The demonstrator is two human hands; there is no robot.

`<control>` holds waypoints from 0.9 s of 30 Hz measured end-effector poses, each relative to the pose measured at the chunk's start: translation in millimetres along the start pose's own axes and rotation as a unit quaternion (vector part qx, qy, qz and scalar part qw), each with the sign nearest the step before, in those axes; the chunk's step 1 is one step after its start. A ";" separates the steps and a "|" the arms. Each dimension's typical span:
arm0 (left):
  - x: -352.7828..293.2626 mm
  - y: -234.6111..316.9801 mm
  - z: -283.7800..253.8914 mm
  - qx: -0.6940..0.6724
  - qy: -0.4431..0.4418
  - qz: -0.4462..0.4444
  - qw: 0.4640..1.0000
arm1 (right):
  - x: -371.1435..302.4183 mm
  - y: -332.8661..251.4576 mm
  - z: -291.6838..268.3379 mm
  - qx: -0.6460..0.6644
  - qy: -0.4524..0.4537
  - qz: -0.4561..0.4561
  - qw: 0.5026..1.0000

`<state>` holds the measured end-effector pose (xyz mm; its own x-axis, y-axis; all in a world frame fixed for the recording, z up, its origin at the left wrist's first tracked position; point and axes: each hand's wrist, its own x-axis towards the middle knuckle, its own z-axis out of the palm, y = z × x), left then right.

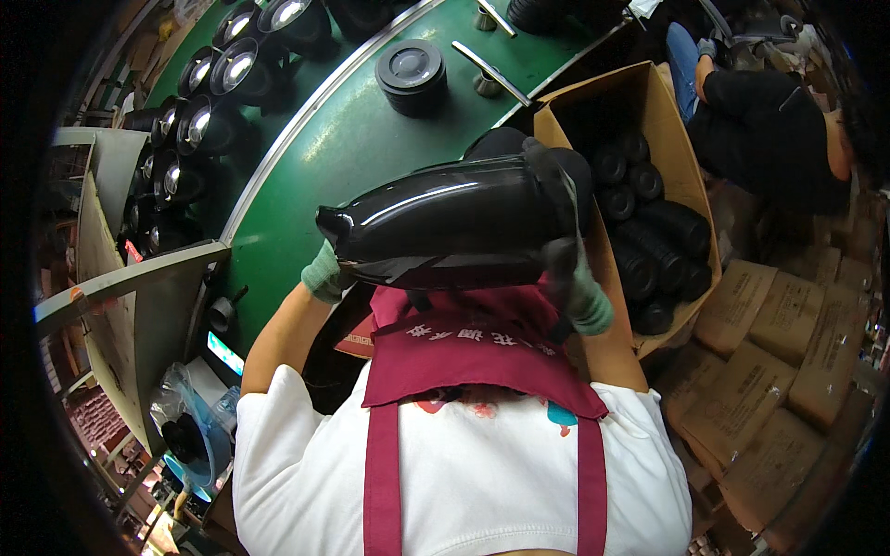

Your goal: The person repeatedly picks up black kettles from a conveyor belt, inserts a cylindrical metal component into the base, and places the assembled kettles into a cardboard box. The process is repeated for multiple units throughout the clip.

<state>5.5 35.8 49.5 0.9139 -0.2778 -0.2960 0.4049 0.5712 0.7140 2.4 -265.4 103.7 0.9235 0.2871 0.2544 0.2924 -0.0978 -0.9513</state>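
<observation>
A glossy black jug [445,218] lies sideways in front of my chest, its spout to the left and its wide end to the right. My left hand [323,274], in a pale green glove, holds it from below near the spout; the fingers are mostly hidden behind it. Around the wide end is my right hand [584,292], gloved as well, with its dark fingers partly smeared by motion. Beyond the jug, a stack of round black discs [410,76] stands on the green table [315,153].
At the right, an open cardboard box [691,153] holds several round black parts [649,241]. Closed cartons [756,371] are stacked beside it. Several black vessels with shiny insides [236,69] stand at the far left, past a metal rail. Another person [769,139] sits at the upper right.
</observation>
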 end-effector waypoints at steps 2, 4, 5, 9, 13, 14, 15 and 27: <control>-2.6 -0.5 0.9 0.105 0.025 0.038 0.993 | -7.8 5.2 9.9 0.037 0.009 0.034 0.999; -6.8 14.0 9.1 0.418 0.050 0.116 0.900 | -11.1 25.0 17.0 0.033 0.022 0.015 0.999; -9.4 27.1 15.3 0.533 0.014 0.186 0.825 | -11.6 38.3 16.6 0.030 0.026 0.001 0.999; -5.9 43.1 54.5 0.643 -0.072 0.228 0.728 | -21.2 91.7 12.0 0.213 0.011 0.065 0.975; -5.1 46.2 82.8 0.465 -0.062 0.111 0.876 | -45.7 120.6 -5.2 -0.014 -0.009 -0.016 1.000; -7.7 42.9 90.3 0.469 -0.053 0.212 0.855 | -51.4 124.2 -9.7 -0.178 0.000 -0.033 0.984; -7.8 37.1 99.8 0.482 -0.032 0.301 0.823 | -55.1 127.9 -10.1 -0.270 0.006 -0.038 0.962; -20.2 -13.5 131.6 0.636 -0.075 0.554 0.532 | -51.3 80.0 -10.5 0.024 0.036 0.130 0.991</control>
<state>-22.2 -67.9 129.4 0.5191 -0.4287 0.7394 -0.8147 -0.5096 0.2765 -19.0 -297.9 16.4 0.9820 0.1887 0.0099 0.0319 -0.1137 -0.9930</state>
